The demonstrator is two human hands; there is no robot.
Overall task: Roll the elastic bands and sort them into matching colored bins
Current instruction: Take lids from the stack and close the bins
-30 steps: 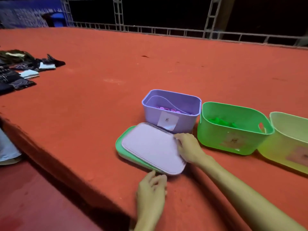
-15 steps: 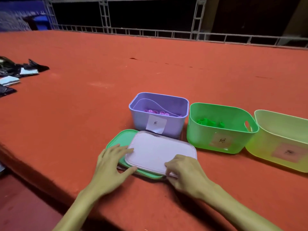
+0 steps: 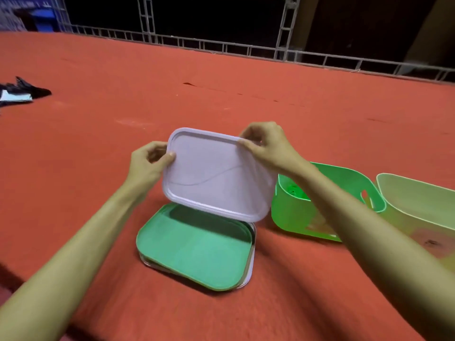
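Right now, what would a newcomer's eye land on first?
The lilac lid, tilted up at centre, pinched at its top corners by the left hand and right hand. Beneath it a green lid lies flat on the red table; a green bin and yellow-green bin stand right.

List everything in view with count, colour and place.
green lid: one, green, flat on red surface
lilac lid: one, lilac, held tilted above green lid
green bin: one, green, right of lids
rolled bands: some, green, inside green bin
yellow bin: one, yellow-green, far right
dark cloths: pile, black and white, far left
railing: one, grey, along back
left grip: one, bare, pinching lilac lid's left edge
right grip: one, bare, pinching its top right corner
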